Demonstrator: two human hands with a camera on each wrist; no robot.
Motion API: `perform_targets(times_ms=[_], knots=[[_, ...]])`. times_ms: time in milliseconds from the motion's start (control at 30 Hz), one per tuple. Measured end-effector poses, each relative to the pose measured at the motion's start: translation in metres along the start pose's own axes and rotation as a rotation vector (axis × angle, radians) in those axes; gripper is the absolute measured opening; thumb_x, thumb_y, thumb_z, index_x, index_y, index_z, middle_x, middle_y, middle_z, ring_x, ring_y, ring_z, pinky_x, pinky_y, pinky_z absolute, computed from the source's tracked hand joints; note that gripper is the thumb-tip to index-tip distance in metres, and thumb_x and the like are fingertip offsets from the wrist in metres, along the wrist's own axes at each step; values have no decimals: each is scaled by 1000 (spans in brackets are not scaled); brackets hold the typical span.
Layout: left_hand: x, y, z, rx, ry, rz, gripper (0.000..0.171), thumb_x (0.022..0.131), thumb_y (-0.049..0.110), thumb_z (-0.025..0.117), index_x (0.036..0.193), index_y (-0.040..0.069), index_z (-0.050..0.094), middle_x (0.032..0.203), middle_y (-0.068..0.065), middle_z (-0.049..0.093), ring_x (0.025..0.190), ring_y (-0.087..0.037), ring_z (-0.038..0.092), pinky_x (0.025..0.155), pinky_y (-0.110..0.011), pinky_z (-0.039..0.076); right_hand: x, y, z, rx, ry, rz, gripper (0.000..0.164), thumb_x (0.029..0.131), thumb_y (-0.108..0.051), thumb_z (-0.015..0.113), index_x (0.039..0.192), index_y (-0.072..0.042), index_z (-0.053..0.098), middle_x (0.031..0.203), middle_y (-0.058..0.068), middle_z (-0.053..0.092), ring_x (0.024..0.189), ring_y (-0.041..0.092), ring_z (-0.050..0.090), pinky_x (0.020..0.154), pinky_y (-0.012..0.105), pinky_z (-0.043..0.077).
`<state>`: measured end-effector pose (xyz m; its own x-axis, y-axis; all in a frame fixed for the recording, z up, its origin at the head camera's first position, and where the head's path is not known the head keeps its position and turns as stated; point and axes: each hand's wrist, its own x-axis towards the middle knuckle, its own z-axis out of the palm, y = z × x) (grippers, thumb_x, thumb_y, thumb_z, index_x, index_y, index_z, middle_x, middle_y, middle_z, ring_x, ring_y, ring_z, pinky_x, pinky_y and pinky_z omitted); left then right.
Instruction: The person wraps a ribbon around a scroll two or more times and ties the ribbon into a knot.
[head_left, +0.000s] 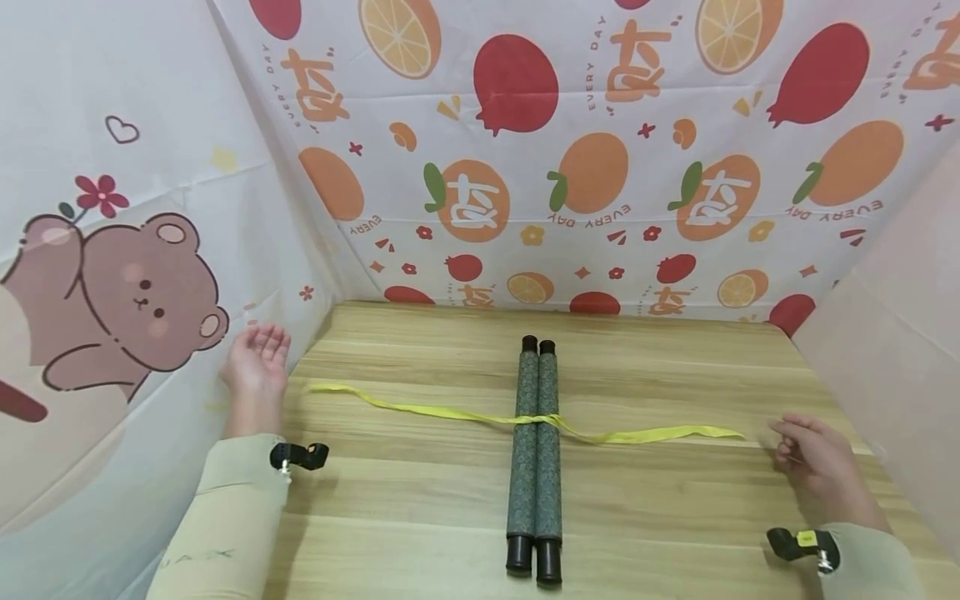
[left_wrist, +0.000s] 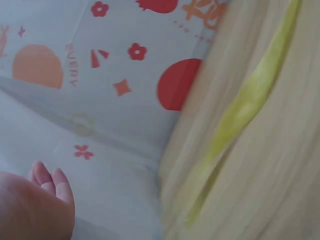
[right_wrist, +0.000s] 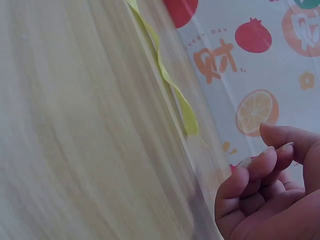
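Ribbon [head_left: 537, 419], 1 yellow length, crosses 2 green rolls [head_left: 549, 467] between 2 hands [head_left: 257, 367] [head_left: 819, 454].

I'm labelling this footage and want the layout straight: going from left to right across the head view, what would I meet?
Printed bear → left hand → left green roll → right green roll → right hand.

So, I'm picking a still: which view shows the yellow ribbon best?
The head view: the ribbon shows end to end, crossing both rolls. Left wrist catches only one end, partly blurred; right wrist, only the other.
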<state>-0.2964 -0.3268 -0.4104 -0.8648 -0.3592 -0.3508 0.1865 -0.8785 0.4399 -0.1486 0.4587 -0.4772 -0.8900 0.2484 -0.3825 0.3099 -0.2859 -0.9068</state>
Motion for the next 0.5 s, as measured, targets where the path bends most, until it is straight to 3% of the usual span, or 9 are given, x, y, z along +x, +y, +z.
perform_targets(times_ms=[133,267,333,433,500], knots=[[-13,3,13,-11,-68,36,13,95,7,61,108,6,58,85,-12,68,82,-24,67,80,-37,58,2,-4,4,-43,-16,-11,15,94,-10,66,88,-23,62,69,-8,59,60,7,56,55,26,52],[-30,-14,25,77,-187,72,14,93,4,65,106,2,62,83,-14,70,75,-26,68,82,-39,59,6,-7,22,-152,-7,-74,9,96,-18,66,87,-22,67,70,-8,62,62,8,59,56,28,54],[-36,-27,29,203,-282,93,9,94,5,64,101,0,64,83,-13,72,72,-24,69,78,-36,60,9,-7,36,-297,18,-131,7,96,-26,65,94,-20,67,73,-9,63,63,8,60,58,28,55],[-42,-51,32,431,-440,92,10,97,6,60,95,2,68,83,-9,74,70,-19,70,67,-29,59,14,-6,62,-535,42,-214,27,97,-35,63,109,-11,63,78,-12,64,69,7,62,62,27,56],[-45,-69,34,598,-530,82,14,100,9,57,93,5,68,84,-6,74,71,-15,70,63,-26,57,16,-4,81,-621,23,-253,41,97,-37,62,118,-2,59,82,-11,64,72,7,62,62,26,56]])
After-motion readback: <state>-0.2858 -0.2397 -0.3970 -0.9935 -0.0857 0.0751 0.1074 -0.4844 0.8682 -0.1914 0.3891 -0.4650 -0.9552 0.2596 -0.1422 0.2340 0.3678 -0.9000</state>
